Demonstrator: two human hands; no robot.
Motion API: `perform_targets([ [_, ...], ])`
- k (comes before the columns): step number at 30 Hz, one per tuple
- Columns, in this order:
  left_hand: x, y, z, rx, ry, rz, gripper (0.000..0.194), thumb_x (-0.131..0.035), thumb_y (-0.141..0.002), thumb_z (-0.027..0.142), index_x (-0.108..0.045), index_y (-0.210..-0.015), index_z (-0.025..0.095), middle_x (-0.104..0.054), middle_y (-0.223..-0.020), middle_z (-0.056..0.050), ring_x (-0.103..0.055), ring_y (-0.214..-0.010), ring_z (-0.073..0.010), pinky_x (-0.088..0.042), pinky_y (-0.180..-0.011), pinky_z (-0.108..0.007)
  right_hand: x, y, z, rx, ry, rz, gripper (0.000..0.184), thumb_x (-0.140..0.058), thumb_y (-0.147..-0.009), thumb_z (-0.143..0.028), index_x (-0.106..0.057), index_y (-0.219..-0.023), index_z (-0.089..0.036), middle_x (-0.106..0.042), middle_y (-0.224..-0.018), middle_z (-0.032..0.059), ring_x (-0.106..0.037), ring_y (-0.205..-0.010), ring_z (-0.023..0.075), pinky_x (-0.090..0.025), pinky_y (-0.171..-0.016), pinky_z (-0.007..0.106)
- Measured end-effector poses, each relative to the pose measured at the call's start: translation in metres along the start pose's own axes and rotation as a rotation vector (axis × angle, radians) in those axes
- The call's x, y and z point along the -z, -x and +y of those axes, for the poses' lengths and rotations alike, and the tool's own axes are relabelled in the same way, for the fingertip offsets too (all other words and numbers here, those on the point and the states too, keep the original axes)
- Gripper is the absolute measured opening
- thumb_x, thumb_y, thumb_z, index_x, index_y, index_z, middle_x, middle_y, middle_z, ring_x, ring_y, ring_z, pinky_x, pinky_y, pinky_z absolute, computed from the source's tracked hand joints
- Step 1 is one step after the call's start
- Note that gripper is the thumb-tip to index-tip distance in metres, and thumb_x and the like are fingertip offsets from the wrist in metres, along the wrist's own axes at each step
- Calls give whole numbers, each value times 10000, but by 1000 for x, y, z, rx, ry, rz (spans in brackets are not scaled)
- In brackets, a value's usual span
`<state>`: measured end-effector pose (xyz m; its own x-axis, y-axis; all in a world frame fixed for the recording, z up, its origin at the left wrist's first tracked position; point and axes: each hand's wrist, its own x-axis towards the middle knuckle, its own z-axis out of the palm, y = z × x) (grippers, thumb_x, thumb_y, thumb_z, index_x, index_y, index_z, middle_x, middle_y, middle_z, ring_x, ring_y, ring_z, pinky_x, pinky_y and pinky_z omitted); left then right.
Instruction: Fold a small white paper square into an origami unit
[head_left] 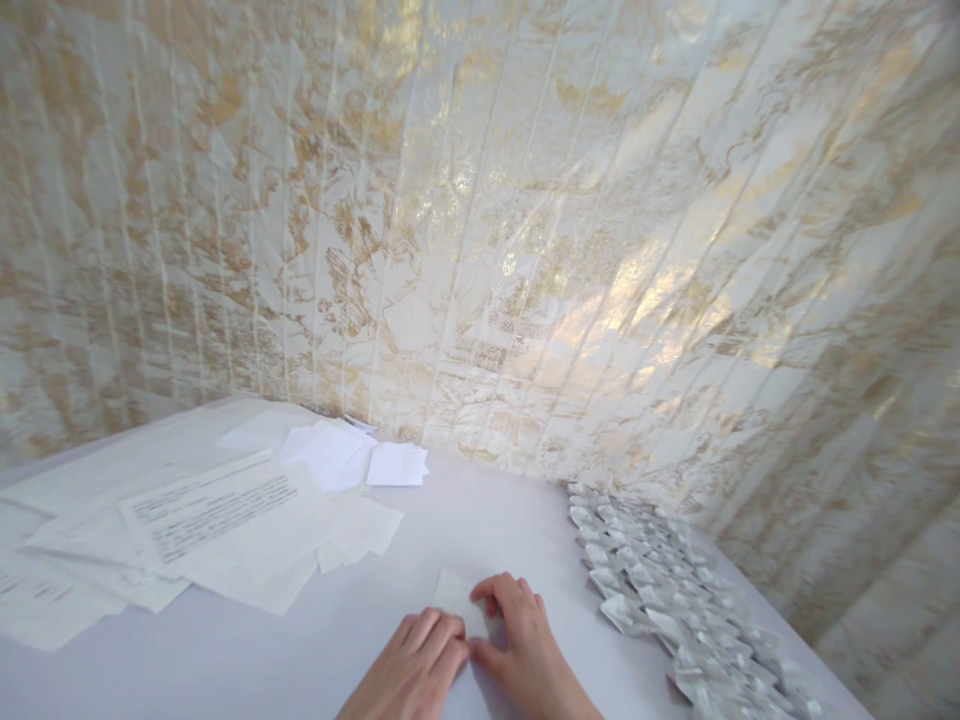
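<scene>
White paper square [456,592], white table [480,520], gold-and-white marbled wall [525,220].

Head cam, fwd-down, close over table [300,640] toward wall [525,200]

Home room: gold-patterned wallpaper [525,220], paper-strewn table [480,500].

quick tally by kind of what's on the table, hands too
hands: 2, left hand and right hand, both pressing on the small paper piece
small paper piece: 1
heap of loose paper sheets: 1
stack of small cut squares: 1
row of folded paper pieces: 1, pieces too many to count
total: 6
</scene>
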<state>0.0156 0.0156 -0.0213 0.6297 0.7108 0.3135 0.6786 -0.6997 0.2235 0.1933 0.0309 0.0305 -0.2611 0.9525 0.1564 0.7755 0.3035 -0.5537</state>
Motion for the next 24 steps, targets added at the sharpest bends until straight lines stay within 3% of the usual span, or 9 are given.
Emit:
perform_targets([
  [4, 18, 3, -9, 85, 73, 71, 555, -580, -689, 89, -537, -1227, 215, -561, -1351, -74, -470, -1208, -293, -412, -1028, -431, 8, 1, -7, -35, 21, -70, 414, -651, -625, -86, -620, -1021, -202, -643, -1010, 65, -551, -968, 296, -353, -868, 434],
  [8, 32, 5, -22, 64, 5, 118, 723, -485, -689, -25, -493, -1344, 280, -486, -1494, -16, -417, -1326, -262, -360, -1093, -431, 8, 4, -12, -15, -26, -60, 410, -629, -609, -32, -598, -987, -187, -631, -1035, 67, -539, -991, 283, -362, -887, 422],
  [13, 38, 2, -28, -1, -44, 162, 396, -563, -831, 31, -637, -1123, 287, -578, -1420, 19, -450, -1311, -262, -367, -1044, -387, 5, 4, -14, 40, -112, -28, 354, -586, -639, 39, -573, -910, -188, -623, -999, 39, -541, -990, 241, -364, -912, 395],
  [16, 45, -2, -24, 2, -3, 154, 252, -619, -850, 17, -659, -920, 256, -703, -1140, 44, -534, -1178, -233, -364, -964, -350, 3, 1, -14, 92, -132, -3, 288, -573, -697, 47, -580, -864, -188, -625, -954, 28, -554, -963, 227, -369, -891, 383],
  [19, 51, -5, -19, 3, 61, 97, 151, -632, -908, 99, -651, -858, 240, -694, -947, 48, -593, -946, -189, -372, -844, -325, 0, 0, -12, 127, -130, 16, 312, -566, -680, 68, -594, -856, -188, -635, -940, 25, -568, -952, 225, -370, -875, 379],
  [24, 59, -9, -10, 204, 161, -42, 176, -568, -958, 203, -661, -808, 213, -669, -927, 2, -592, -906, -209, -376, -820, -343, -8, 3, -8, 152, -148, 48, 449, -555, -612, 77, -607, -971, -187, -657, -1001, 40, -564, -984, 248, -393, -871, 388],
])
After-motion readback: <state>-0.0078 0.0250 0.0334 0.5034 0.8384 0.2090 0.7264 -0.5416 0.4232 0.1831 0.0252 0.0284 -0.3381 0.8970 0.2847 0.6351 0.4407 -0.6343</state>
